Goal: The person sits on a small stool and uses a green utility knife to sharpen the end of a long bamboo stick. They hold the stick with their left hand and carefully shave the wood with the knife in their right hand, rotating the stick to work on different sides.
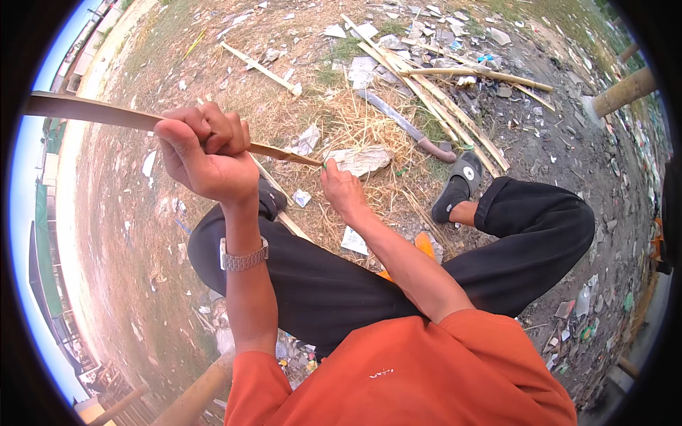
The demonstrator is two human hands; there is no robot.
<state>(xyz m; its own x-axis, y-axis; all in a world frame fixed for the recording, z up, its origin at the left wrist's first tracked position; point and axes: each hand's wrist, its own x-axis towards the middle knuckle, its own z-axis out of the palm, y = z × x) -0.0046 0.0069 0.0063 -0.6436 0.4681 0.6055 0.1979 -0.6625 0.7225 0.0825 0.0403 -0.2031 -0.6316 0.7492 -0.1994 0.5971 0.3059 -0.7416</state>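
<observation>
My left hand (209,153) is wrapped round a long bamboo strip (92,111), raised on the left side. The strip runs from the far left edge, through my fist, down to the fingers of my right hand (342,190). Those fingers are closed at its lower end, above a pale, weathered block of wood (360,160); the exact grip is partly hidden. Beyond the block a machete (398,116) with a brown handle lies on straw-like shavings (348,121), its blade pointing up and to the left.
Split bamboo lengths (433,106) lie crossed on the ground at the far right. Another strip (259,67) lies farther left. Bamboo posts (624,92) stand at the right edge. Litter covers the dirt around my bent legs and sandalled foot (458,186). Something orange (425,245) shows beneath my right forearm.
</observation>
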